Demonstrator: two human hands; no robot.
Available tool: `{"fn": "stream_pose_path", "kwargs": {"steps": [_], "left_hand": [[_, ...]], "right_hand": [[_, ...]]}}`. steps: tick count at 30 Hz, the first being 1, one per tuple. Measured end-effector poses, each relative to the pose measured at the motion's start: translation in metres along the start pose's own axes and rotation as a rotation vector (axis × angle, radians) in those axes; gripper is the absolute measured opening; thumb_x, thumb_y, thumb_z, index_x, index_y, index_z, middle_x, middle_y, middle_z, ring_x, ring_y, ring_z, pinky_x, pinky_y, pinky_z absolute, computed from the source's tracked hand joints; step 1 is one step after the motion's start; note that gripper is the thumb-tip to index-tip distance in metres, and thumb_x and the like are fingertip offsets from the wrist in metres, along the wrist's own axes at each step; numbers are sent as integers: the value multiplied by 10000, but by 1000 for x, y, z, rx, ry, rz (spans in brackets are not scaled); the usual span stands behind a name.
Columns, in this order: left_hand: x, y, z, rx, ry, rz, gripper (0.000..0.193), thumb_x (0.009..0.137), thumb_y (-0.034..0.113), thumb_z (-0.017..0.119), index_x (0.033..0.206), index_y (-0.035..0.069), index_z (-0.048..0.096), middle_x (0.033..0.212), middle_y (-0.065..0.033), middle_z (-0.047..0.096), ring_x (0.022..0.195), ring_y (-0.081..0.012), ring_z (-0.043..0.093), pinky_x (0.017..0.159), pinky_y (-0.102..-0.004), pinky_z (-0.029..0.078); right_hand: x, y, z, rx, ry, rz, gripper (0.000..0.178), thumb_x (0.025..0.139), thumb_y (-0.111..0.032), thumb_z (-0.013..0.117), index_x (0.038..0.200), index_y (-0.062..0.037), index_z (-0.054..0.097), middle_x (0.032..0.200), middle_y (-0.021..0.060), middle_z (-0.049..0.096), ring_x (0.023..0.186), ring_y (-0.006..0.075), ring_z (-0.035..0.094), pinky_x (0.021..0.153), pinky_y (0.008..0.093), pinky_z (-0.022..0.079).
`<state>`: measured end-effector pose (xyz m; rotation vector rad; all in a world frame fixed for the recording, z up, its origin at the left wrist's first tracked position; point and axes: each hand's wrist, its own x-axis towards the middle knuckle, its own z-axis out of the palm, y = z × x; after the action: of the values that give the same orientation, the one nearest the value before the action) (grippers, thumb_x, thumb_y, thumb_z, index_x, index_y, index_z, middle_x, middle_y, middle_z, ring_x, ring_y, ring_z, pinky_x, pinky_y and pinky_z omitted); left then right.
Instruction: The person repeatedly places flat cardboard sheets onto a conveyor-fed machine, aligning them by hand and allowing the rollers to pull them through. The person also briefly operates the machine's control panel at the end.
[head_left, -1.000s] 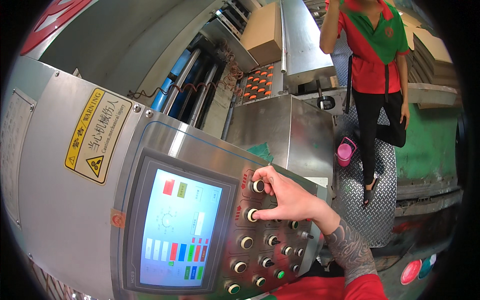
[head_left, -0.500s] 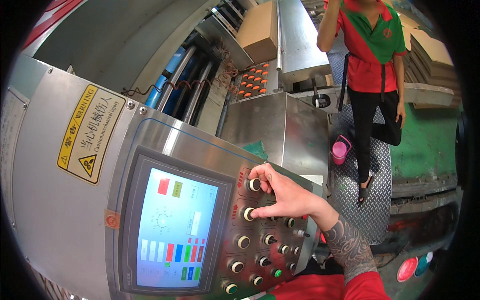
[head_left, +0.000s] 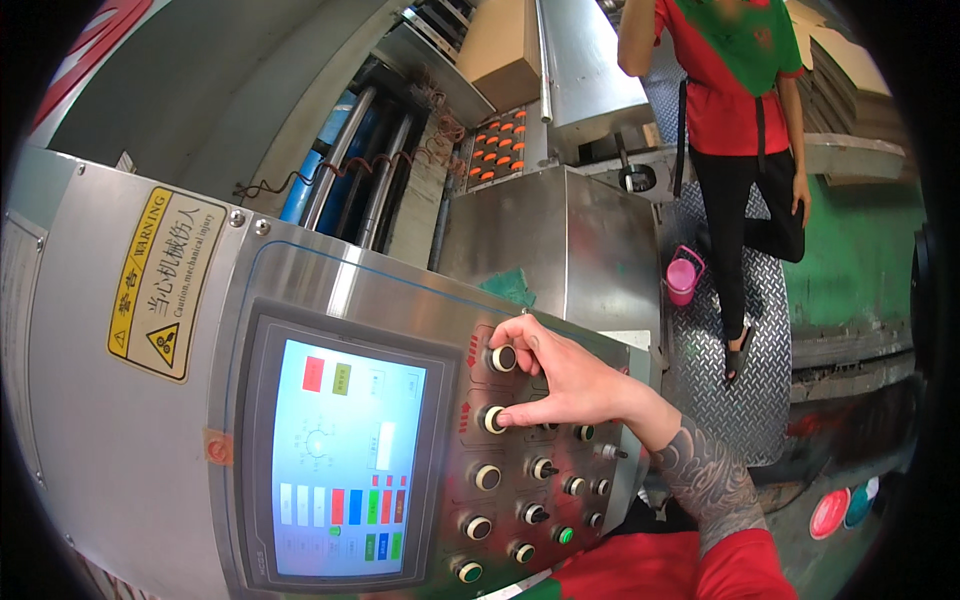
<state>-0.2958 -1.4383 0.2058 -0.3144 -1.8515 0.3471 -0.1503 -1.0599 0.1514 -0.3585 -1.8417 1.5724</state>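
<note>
My right hand (head_left: 577, 382) reaches in from the right over a steel control panel (head_left: 390, 278), its tattooed forearm trailing to the lower right. The thumb rests on a black push button (head_left: 492, 419) with a pale ring. Just above it, the bent index finger is at the rim of a similar button (head_left: 503, 358); whether it presses is unclear. Thumb and index are spread apart, with nothing held between them. Left of the buttons is a lit touchscreen (head_left: 340, 450) with coloured blocks. My left hand is out of the picture.
More knobs and buttons, including a lit green button (head_left: 566, 536), sit below my hand. Behind the panel are machine rollers (head_left: 345, 165) with coiled wires and a brown cardboard stack (head_left: 500, 55). Another person (head_left: 735, 120) stands on metal plating beside a pink bucket (head_left: 682, 280).
The view has shifted slightly, so the machine and the other person sit a little differently in the picture. My right hand keeps its thumb and index at the same two buttons.
</note>
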Motion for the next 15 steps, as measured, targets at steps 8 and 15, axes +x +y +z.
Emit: {"fn": "stream_pose_path", "kwargs": {"steps": [8,15], "left_hand": [[10,9,-16,138,58,79,481,1022,457,608,934,27,804,1217,-379,660,1168,-596,591,1058,-671,454],[25,23,-36,20,-122,-100,533,1033,473,592,853,26,821,1245,-386,653,1163,-572,597,1071,-634,464]], "right_hand": [[-2,4,1,6,17,-15,806,789,-432,871,1389,-78,465,1029,63,465,961,205,498,872,361,463],[1,9,1,39,14,-46,776,797,-408,863,1383,-81,474,1035,58,466,960,198,498,878,350,466]]}}
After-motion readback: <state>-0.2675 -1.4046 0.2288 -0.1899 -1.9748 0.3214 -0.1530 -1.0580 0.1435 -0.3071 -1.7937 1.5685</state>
